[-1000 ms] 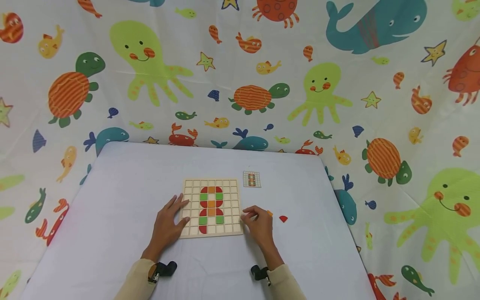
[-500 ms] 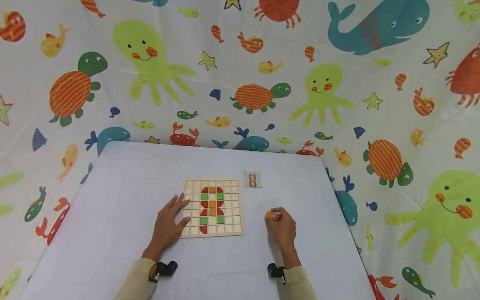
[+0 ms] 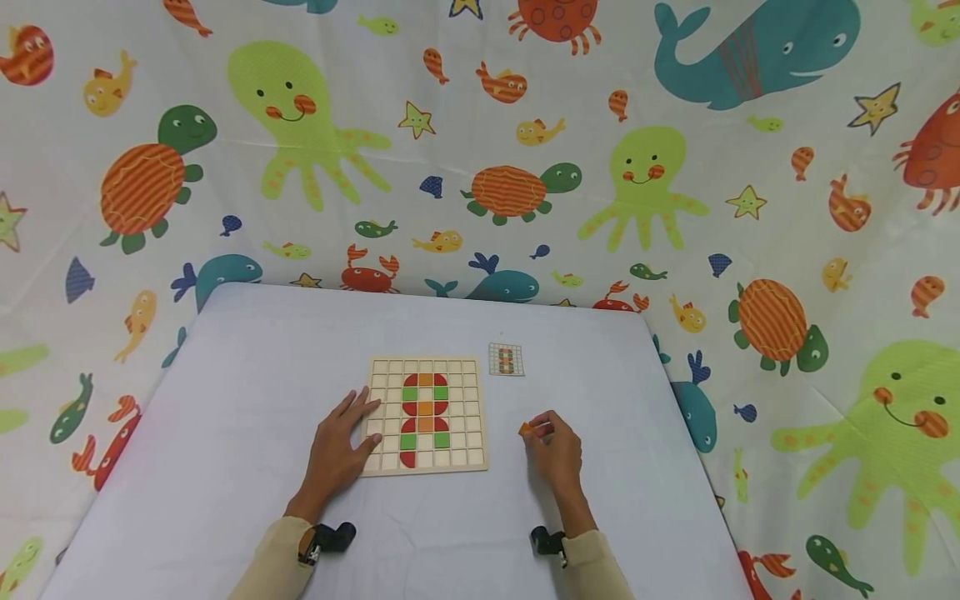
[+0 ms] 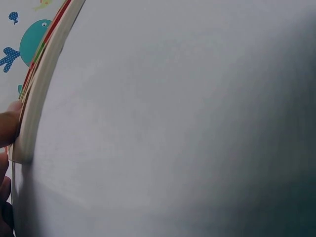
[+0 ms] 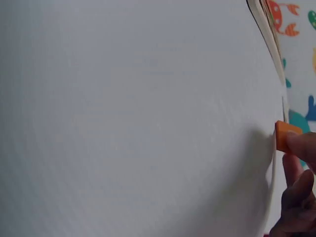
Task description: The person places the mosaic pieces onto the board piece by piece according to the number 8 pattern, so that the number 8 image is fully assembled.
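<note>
A square wooden grid board (image 3: 471,421) lies on the white table, with red, green and orange tiles set in its middle columns. My left hand (image 3: 334,454) rests along its left edge, fingers spread, thumb over the near left part. In the left wrist view that thumb (image 4: 9,127) touches the board's rim (image 4: 37,108). To the right of the board, my right hand (image 3: 557,454) pinches an orange square tile (image 3: 524,429) between thumb and fingers. The same tile appears at the fingertips in the right wrist view. The red piece seen earlier farther right is hidden behind this hand.
A small printed card (image 3: 506,359) with a grid pattern lies beyond the board's far right corner. The white-covered table (image 3: 247,367) meets a curtain (image 3: 300,242) printed with sea animals at the back. Both wrists carry black cameras.
My right hand moved right from the board's right edge, took hold of the orange tile, and has shifted slightly back left with it. My left hand stays on the board.
</note>
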Motion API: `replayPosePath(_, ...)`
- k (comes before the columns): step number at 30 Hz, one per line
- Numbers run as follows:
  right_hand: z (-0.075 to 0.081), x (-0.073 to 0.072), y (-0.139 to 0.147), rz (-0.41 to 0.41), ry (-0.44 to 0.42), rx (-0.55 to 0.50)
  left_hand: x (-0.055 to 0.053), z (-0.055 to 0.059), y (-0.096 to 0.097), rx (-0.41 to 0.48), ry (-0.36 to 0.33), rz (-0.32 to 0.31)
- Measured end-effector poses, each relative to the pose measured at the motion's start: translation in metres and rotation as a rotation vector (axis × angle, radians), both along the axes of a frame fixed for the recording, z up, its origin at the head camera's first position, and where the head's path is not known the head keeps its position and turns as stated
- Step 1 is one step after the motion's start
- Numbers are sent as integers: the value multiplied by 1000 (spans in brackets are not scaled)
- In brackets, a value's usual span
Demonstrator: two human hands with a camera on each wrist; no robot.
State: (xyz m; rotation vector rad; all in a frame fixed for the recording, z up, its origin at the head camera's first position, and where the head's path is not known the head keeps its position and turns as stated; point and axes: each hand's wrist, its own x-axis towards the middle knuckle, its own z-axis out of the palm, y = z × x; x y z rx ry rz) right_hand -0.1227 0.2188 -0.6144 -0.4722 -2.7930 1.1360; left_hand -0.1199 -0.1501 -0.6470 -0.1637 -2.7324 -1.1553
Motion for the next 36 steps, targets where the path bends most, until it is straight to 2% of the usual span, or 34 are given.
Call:
replayPosePath(7, -1, 11, -30, 72, 46, -60, 0, -1, 0, -4, -1, 4)
replayPosePath(12, 3, 19, -53, 181, 82, -146, 1, 1, 1, -3, 6, 5)
replayPosePath(16, 9, 24, -71, 259, 60, -195, 1, 2, 1, -2, 2, 2)
replayPosePath(22, 14, 28, -96, 335, 9, -222, 0, 1, 1, -7, -6, 3)
replayPosePath(28, 14, 29, -117, 360, -26, -197, -1, 1, 1, 2, -27, 4)
replayPosePath(36, 9, 29, -132, 349, 1, -68, -1, -1, 1, -8, -30, 9)
